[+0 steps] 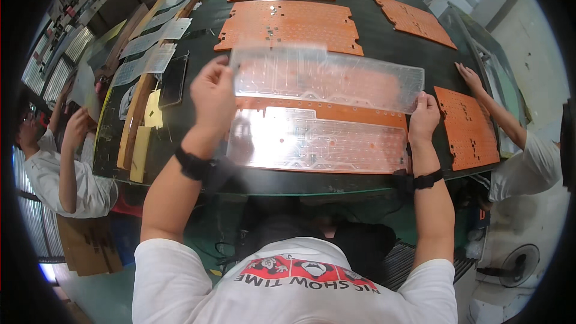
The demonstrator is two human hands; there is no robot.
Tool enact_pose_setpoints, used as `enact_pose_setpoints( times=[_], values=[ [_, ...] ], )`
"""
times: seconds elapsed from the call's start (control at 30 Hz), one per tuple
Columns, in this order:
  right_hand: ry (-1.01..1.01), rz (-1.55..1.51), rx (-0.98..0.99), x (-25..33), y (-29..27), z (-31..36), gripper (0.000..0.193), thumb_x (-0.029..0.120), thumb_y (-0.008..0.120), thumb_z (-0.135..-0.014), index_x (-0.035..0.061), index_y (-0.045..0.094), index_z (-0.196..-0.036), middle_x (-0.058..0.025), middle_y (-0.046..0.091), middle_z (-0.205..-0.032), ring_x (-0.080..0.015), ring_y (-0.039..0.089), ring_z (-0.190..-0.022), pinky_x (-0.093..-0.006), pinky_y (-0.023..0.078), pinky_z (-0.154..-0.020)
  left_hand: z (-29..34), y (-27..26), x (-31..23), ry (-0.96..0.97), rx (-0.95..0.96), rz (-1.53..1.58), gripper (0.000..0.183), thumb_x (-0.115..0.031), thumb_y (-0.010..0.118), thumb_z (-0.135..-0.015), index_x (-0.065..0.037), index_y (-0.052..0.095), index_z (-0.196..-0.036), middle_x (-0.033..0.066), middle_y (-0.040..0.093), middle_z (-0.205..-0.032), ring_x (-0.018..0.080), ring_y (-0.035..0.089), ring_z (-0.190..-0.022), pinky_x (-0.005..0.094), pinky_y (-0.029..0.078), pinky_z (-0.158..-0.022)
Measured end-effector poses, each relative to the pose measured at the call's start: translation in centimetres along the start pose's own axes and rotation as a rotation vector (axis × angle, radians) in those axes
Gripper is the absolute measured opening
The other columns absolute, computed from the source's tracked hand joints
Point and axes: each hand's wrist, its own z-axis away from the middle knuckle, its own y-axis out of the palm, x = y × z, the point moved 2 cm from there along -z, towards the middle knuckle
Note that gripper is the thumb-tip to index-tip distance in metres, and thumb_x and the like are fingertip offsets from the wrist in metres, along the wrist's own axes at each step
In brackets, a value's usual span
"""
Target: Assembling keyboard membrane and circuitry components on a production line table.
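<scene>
A clear plastic film sheet printed with fine circuit lines is stretched between my hands. My left hand pinches its left end, and my right hand grips its lower right corner. The sheet is raised and tilted over the far part of an orange perforated board. A second clear film, with similar printed lines, lies flat on the near part of that board. Glare whitens its left half. Both wrists wear black bands.
More orange boards lie farther back and to the right. At left are a wooden bar, film sheets, a dark phone-like slab and a yellow block. People stand around the table; one's hand nears the right board.
</scene>
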Motion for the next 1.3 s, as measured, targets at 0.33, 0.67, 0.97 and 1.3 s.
enact_pose_setpoints(
  times=[0.33,0.67,0.97,1.3],
  values=[
    [-0.021,0.241,0.019,-2.3,0.6,0.3,0.026,0.020,0.054,-0.091,-0.0031,0.063,-0.083,-0.0052,0.060,-0.070,-0.0113,0.054,-0.065,-0.0273,0.043,-0.062,-0.4,1.6,6.5,-0.034,0.083,-0.509,0.015,-0.008,0.058,-0.082,0.003,0.059,-0.072,0.0179,0.060,-0.113,0.0319,0.056,-0.106,0.0373,0.042,-0.091],
    [-0.041,0.330,0.068,-3.5,0.6,-0.2,0.025,0.021,0.057,-0.088,-0.0029,0.066,-0.087,-0.0118,0.065,-0.083,-0.0181,0.060,-0.075,-0.0300,0.047,-0.071,-0.1,1.5,5.6,-0.115,0.056,-0.585,0.015,-0.012,0.060,-0.083,0.003,0.061,-0.081,0.0188,0.056,-0.118,0.0335,0.053,-0.110,0.0360,0.040,-0.094],
    [-0.084,0.535,0.043,-3.4,0.4,-0.2,0.019,0.019,0.062,-0.080,0.0003,0.067,-0.080,-0.0162,0.063,-0.082,-0.0297,0.062,-0.078,-0.0374,0.048,-0.072,2.8,4.2,2.5,0.280,0.705,-1.117,0.071,-0.040,0.055,-0.085,0.004,0.031,-0.136,0.0241,0.029,-0.143,0.0356,0.021,-0.137,0.0565,0.019,-0.104],
    [-0.153,0.625,0.059,-2.5,1.5,0.3,0.014,0.015,0.060,-0.078,0.0019,0.064,-0.079,-0.0159,0.060,-0.081,-0.0330,0.059,-0.078,-0.0413,0.047,-0.073,1.9,3.1,2.8,0.242,0.832,-1.175,0.070,-0.042,0.052,-0.087,0.000,0.030,-0.140,0.0203,0.025,-0.148,0.0338,0.019,-0.139,0.0547,0.018,-0.106]
  ],
)
